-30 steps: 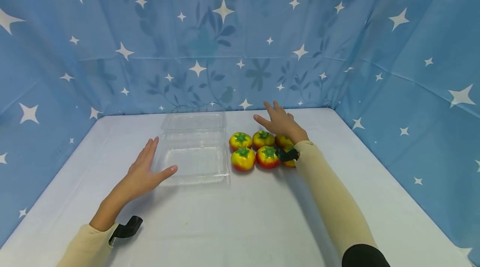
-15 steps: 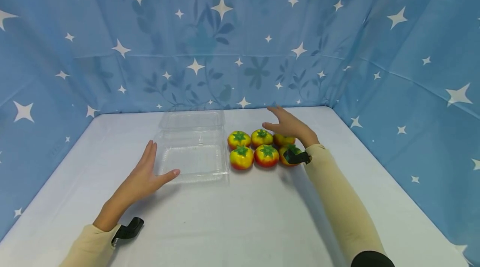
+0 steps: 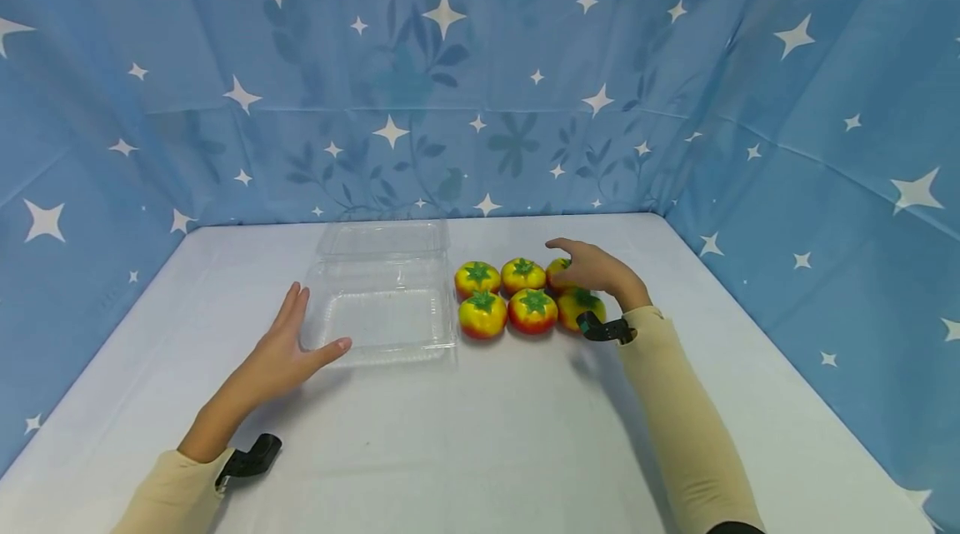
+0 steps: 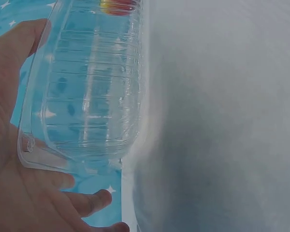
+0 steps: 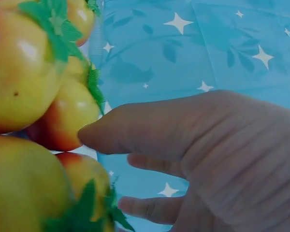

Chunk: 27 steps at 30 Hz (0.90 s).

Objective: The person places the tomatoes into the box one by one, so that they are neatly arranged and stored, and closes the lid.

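Observation:
My left hand [image 3: 276,357] is held at the left front corner of a hinged clear plastic container [image 3: 450,334], thumb and fingers spread. In the left wrist view the container [image 4: 87,92] lies across the space between thumb and fingers; whether they touch it I cannot tell. My right hand [image 3: 597,270] hovers over the back right one of several yellow-and-red toy fruits with green leafy tops, its fingers bent loosely and partly hiding that fruit [image 3: 557,269]. In the right wrist view the thumb [image 5: 130,128] reaches beside the fruits, apart from the other fingers, gripping nothing.
The fruits stand close together in two rows right of the container, among them a front left one [image 3: 482,316]. The container's lid [image 3: 382,239] lies folded back. A white cloth [image 3: 465,434] covers the table, with a blue star-patterned curtain [image 3: 480,76] around it.
My right hand has come down and to the right, toward the back right fruit, its fingers bending more. The left hand has barely moved and stays spread beside the container.

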Motion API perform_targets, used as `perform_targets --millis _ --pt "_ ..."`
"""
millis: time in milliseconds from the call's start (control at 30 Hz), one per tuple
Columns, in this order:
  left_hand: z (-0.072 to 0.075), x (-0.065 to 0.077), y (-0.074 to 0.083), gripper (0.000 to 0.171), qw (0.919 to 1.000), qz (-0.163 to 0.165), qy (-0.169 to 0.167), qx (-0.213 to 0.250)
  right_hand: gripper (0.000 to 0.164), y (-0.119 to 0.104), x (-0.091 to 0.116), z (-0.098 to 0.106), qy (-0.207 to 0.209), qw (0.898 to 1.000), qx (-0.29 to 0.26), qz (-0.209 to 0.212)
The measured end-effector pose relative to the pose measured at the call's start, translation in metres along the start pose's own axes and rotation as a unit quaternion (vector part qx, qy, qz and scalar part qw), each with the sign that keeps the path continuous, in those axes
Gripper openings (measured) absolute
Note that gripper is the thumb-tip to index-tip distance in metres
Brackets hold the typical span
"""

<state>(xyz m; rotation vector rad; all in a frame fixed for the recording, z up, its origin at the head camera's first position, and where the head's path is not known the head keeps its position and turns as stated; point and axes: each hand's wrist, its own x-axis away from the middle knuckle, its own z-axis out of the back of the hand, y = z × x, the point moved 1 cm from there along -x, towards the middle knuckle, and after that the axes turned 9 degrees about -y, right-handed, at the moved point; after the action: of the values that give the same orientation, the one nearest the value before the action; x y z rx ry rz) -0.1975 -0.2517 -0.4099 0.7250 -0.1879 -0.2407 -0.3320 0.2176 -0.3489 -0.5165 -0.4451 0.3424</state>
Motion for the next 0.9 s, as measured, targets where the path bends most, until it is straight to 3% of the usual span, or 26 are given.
perform_targets --millis 467,667,900 --pt "-0.006 0.0 -0.001 0.121 1.0 -0.001 0.004 0.007 0.062 0.01 -0.004 -0.015 0.008 0.999 0.006 -0.033" --pt "-0.007 0.0 -0.001 0.121 0.9999 -0.004 0.007 0.013 0.06 0.016 -0.003 -0.012 0.045 0.999 0.0 -0.011" --pt "-0.002 0.002 0.0 0.121 0.9999 -0.009 0.008 0.012 0.059 0.019 -0.003 -0.005 0.115 0.992 -0.017 0.045"
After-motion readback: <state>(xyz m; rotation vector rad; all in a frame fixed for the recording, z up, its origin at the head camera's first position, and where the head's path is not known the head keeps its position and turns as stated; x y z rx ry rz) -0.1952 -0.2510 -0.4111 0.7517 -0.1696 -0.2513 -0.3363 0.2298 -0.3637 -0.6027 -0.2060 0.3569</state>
